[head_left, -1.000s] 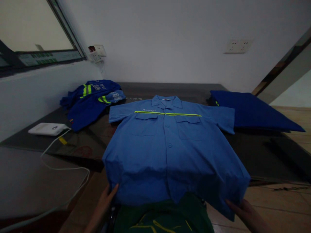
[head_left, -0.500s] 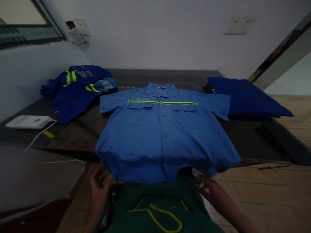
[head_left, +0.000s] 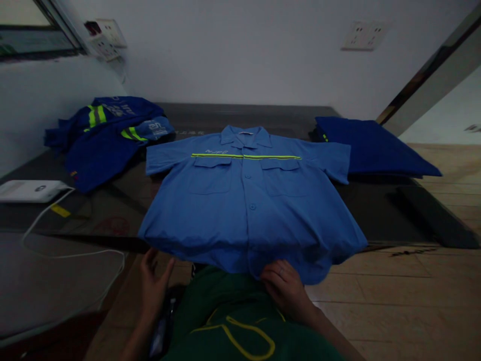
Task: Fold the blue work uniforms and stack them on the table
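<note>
A light blue short-sleeved work shirt [head_left: 221, 210] lies front side up, collar away from me, with a yellow-green stripe across the chest. Its lower hem hangs over the table's near edge. My right hand [head_left: 287, 288], a ring on one finger, is closed on the hem beside the button placket. Below the hem's left corner, my left hand [head_left: 153, 281] has thumb and fingers apart and holds nothing; whether its fingertips touch the cloth is unclear.
The dark table [head_left: 108, 210] bears a crumpled dark blue garment pile [head_left: 101, 145] at left and folded dark blue clothing [head_left: 368, 145] at right. A white power bank [head_left: 30, 190] trails a white cable [head_left: 86, 254] over the edge. Wall sockets [head_left: 364, 35] are behind.
My right hand has moved left and up from the shirt's right side onto the hem near the middle, closing on it. My left hand stays near the left corner. The view has shifted slightly.
</note>
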Motion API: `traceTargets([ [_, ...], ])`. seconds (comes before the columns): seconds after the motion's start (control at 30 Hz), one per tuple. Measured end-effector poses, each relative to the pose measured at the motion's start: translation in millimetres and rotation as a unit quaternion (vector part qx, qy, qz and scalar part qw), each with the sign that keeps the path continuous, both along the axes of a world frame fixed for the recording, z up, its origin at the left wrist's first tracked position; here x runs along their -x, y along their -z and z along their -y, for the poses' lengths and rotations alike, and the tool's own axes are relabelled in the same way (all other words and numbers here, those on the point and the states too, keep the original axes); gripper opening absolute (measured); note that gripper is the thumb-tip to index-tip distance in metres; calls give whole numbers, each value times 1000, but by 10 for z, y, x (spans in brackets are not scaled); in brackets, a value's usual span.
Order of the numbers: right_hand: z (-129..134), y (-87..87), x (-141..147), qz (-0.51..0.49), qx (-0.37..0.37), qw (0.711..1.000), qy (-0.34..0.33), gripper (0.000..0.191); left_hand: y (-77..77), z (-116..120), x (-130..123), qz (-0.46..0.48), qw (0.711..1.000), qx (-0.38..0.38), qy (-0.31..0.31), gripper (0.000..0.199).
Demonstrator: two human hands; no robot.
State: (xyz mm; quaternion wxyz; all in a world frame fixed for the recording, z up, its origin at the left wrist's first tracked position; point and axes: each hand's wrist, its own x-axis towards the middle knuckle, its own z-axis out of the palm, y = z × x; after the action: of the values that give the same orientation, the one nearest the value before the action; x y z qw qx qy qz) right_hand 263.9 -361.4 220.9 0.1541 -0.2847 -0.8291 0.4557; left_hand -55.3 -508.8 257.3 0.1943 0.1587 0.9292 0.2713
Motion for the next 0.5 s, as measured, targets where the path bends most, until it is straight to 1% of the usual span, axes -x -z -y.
traceTargets([
  [0.07, -7, 19, 63, 18, 5, 999, -42, 17, 50, 17, -31, 63, 997, 5, -46, 76],
  [0.13, -5, 105, 141, 62, 28, 993, -99, 20, 106, 27, -62, 117, 988, 25, -93, 73],
  [0.2, -20, 179, 213, 114, 82, 979, -150, 23, 147, 31, -77, 151, 981, 36, -120, 69],
  [0.27, -73, 164, 261, 156, 149, 959, -185, 28, 150, 30, -78, 171, 976, 31, -134, 63],
  [0.3, -119, 112, 273, 170, 181, 949, -197, 31, 135, 31, -77, 183, 973, 27, -141, 60],
  [0.37, -259, -72, 276, 180, 237, 930, -216, 36, 76, 39, -81, 211, 965, 24, -157, 55],
  [0.43, -479, -327, 274, 167, 288, 914, -231, 36, -1, 60, -98, 240, 954, 31, -176, 54],
  [0.5, -789, -596, 318, 126, 323, 904, -251, 33, -69, 90, -128, 253, 947, 27, -197, 54],
])
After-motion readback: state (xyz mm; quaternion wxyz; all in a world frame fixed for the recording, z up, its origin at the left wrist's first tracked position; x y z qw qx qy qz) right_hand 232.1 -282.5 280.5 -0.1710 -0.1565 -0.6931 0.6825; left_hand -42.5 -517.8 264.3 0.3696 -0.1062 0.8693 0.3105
